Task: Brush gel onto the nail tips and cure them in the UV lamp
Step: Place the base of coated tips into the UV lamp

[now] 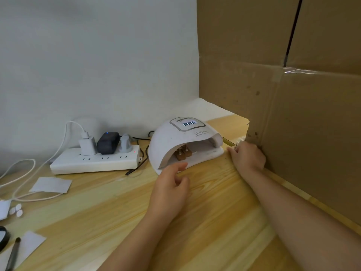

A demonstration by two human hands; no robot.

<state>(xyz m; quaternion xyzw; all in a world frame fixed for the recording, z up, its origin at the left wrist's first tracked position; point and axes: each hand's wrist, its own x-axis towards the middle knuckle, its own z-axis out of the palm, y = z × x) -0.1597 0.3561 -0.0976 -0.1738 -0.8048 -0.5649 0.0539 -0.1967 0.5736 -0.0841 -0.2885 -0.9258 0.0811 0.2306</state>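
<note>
The white dome UV lamp (185, 141) stands on the wooden table (117, 208), its display lit. Inside its mouth sit small brown holders (182, 152); any nail tips on them are too small to make out. My left hand (172, 184) lies in front of the lamp, one finger stretched to the base's front edge, the others loosely curled and holding nothing. My right hand (247, 155) rests beside the lamp's right corner with its fingers curled. A small shiny thing (239, 142) shows at its fingertips, but whether the hand holds it is unclear. A brush (12, 253) lies at the lower left.
A tall cardboard box (302, 114) walls off the right side, close to my right hand. A white power strip (93, 161) with plugs and cables sits left of the lamp. Paper slips (50, 184), loose white nail tips (16, 210) and a dark object (3, 237) lie at the far left.
</note>
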